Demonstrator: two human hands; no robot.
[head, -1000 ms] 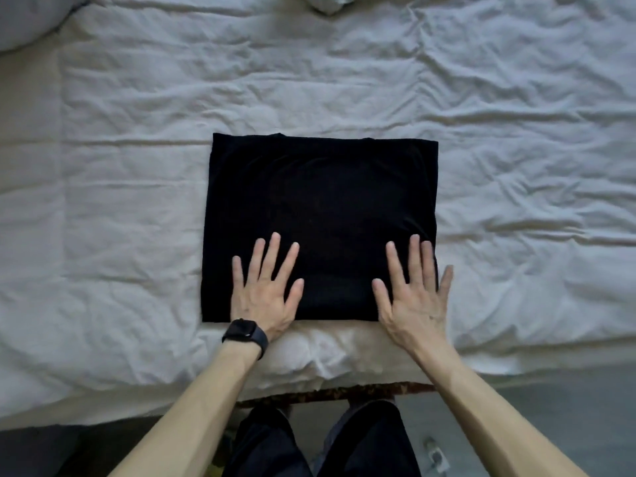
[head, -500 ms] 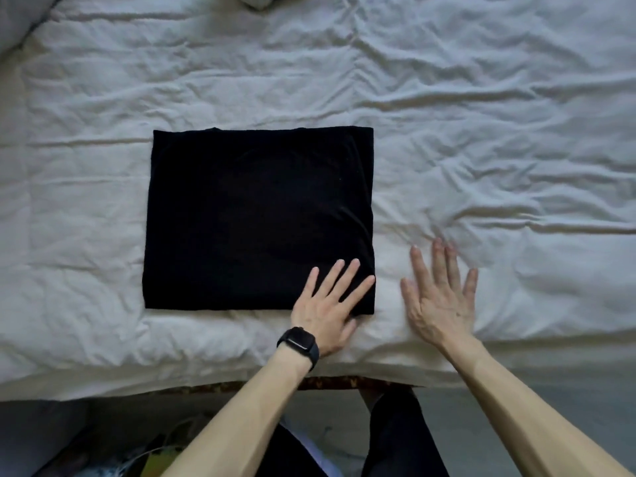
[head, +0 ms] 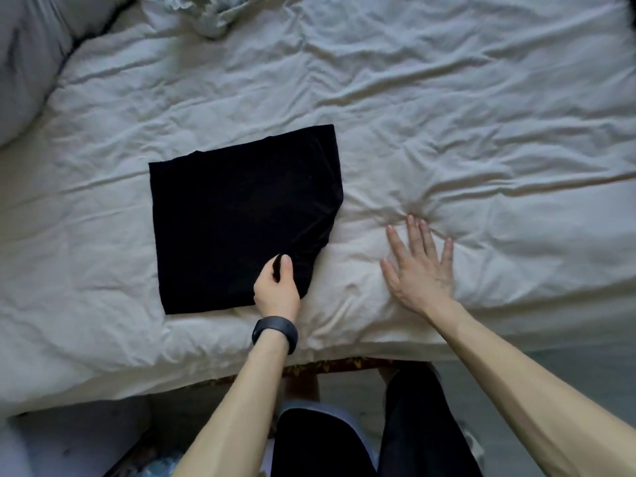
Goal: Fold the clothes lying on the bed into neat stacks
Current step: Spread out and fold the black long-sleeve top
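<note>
- The folded black garment (head: pixel 237 225) lies on the wrinkled white duvet (head: pixel 447 132), left of the middle of the bed and close to its near edge; it forms a rough square, slightly turned.
- Its near right corner is pulled up and inward, so the right edge slants and the cloth there bunches into creases.
- The left hand (head: pixel 277 287) pinches that lifted corner, fingers and thumb curled round the black cloth; a dark watch (head: pixel 275 333) sits on its wrist.
- The right hand (head: pixel 418 266) lies flat on the duvet to the right of the garment, fingers straight and spread, apart from the cloth and holding nothing.
- The two hands are apart, with a strip of bare duvet between them.
- A grey pillow (head: pixel 31 56) sits at the far left corner, and a crumpled pale cloth (head: pixel 206 12) lies at the far edge.
- The person's dark-trousered legs (head: pixel 378 435) stand at the bedside.
</note>
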